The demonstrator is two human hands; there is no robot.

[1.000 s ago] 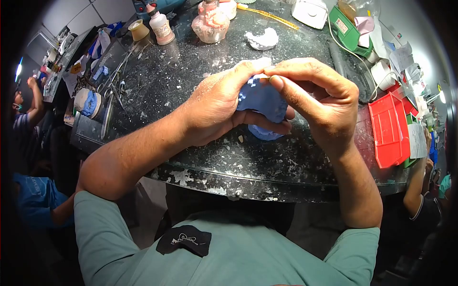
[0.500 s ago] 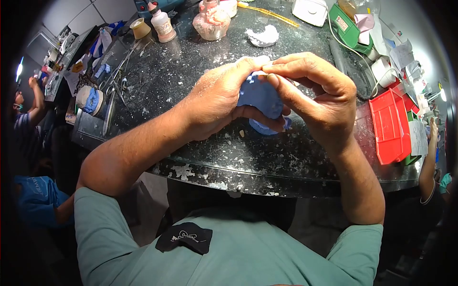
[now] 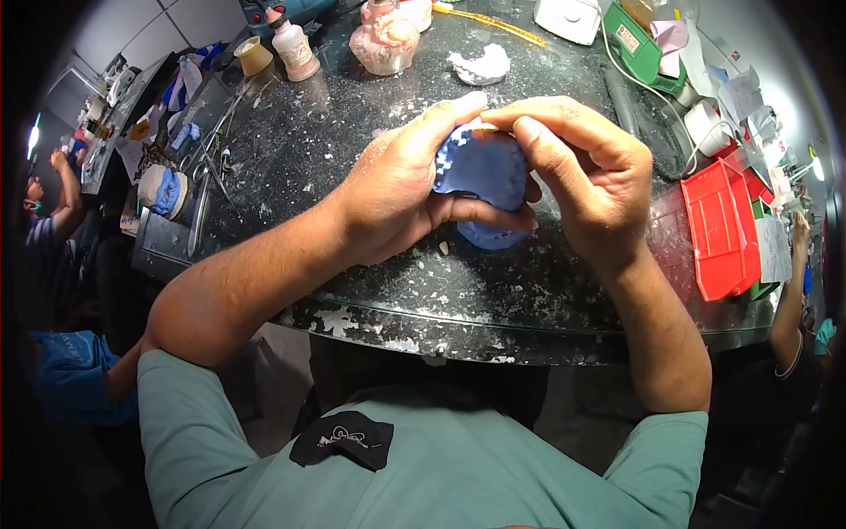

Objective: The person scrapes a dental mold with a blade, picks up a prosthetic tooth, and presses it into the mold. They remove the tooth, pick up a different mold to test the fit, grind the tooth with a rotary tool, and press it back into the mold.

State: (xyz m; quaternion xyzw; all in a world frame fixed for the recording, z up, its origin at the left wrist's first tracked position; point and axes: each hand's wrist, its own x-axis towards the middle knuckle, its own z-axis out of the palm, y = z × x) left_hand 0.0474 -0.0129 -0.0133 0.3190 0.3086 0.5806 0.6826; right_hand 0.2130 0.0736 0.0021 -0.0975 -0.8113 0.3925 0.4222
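Note:
My left hand point(image 3: 397, 181) grips a blue dental cast point(image 3: 489, 172), its thumb along the upper left rim and fingers wrapped under the near edge. White tooth shapes line the cast's left and top rim, with a small reddish-orange patch near the top. On the cast's right side, my right hand point(image 3: 595, 163) has its index fingertip at the top rim and its thumb close by; its other fingers are curled. Whether a small piece sits between those fingertips is hidden. Below the held cast, a second blue dental piece point(image 3: 493, 236) lies on the bench, partly covered by my left fingers.
A white horseshoe-shaped piece point(image 3: 480, 66) lies beyond my hands on the speckled black bench point(image 3: 370, 295). At the right stands a red bin point(image 3: 718, 234). Metal tools point(image 3: 216, 167), a blue-and-cream cast point(image 3: 163, 189) and bottles point(image 3: 295, 48) are at the left and back. Other people sit on both sides.
The blue cast has tilted so its broad inner face shows more fully toward me. My right thumb has moved up and right along the rim, away from the index fingertip.

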